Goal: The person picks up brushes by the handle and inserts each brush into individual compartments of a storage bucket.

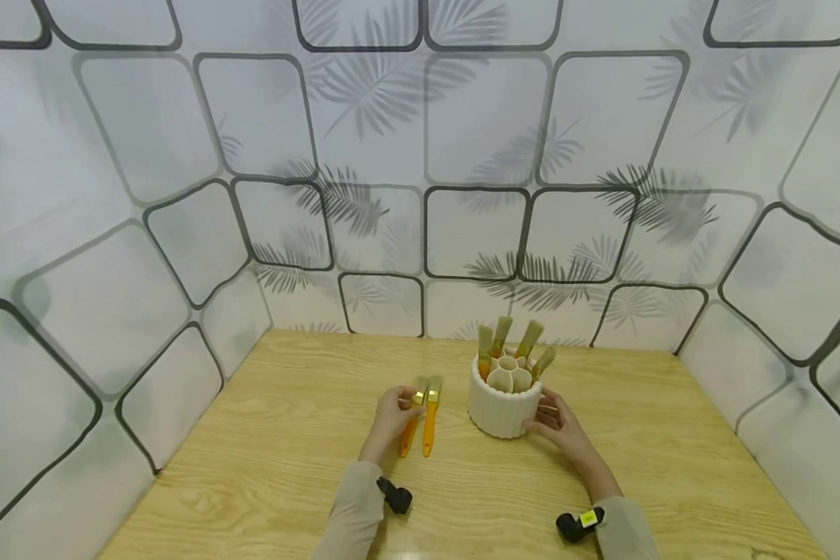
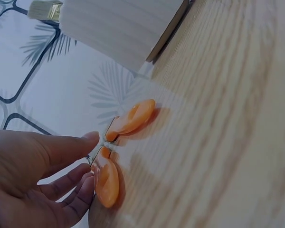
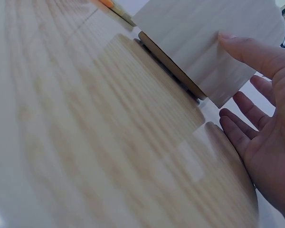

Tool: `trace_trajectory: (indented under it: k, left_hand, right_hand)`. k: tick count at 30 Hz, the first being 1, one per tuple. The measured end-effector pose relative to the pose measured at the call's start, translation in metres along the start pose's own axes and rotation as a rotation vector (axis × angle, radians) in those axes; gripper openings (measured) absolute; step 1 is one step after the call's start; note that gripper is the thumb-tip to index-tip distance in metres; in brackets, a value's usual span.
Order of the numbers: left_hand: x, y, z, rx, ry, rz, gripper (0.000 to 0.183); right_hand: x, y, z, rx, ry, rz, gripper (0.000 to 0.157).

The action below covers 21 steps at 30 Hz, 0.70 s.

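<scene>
My left hand [image 1: 392, 414] pinches the left of two orange-handled paintbrushes [image 1: 407, 437] near its metal ferrule. In the left wrist view, thumb and fingers sit on either side of that ferrule, while the handle [image 2: 107, 183] lies close to the table. The second paintbrush [image 1: 430, 424] lies just to the right. A white ribbed round brush holder [image 1: 498, 412] stands upright farther right, with several paintbrushes in its outer compartments, bristles up. My right hand [image 1: 558, 424] holds its right side, thumb [image 3: 242, 50] on the front wall, the other fingers partly hidden behind.
Both hands are over a light wood-grain table [image 1: 266, 459]. Patterned white walls [image 1: 378, 233] enclose its back and sides. Black wrist devices [image 1: 396, 496] are worn at both sleeves.
</scene>
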<state>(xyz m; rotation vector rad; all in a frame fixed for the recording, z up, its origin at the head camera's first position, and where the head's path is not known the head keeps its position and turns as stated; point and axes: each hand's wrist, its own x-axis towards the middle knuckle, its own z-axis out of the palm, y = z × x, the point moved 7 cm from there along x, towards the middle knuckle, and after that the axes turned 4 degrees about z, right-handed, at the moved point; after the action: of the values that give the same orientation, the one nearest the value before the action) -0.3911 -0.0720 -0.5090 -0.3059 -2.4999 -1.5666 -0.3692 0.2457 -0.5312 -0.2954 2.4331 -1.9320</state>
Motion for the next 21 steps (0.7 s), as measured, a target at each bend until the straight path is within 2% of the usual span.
trace_trajectory:
  k: [12,21]
  left_hand:
    - [-0.0025,0.0037,-0.0054,0.039,0.011,-0.034,0.034]
    - [-0.0069,0.0035,-0.0093,0.124,0.041,-0.111,0.026]
  right_hand:
    - [0.0007,0.0024,-0.0023,-0.021,0.002,0.012,0.072]
    - [-0.0012,-0.0016,-0.0006,0.015,-0.005,0.001,0.07]
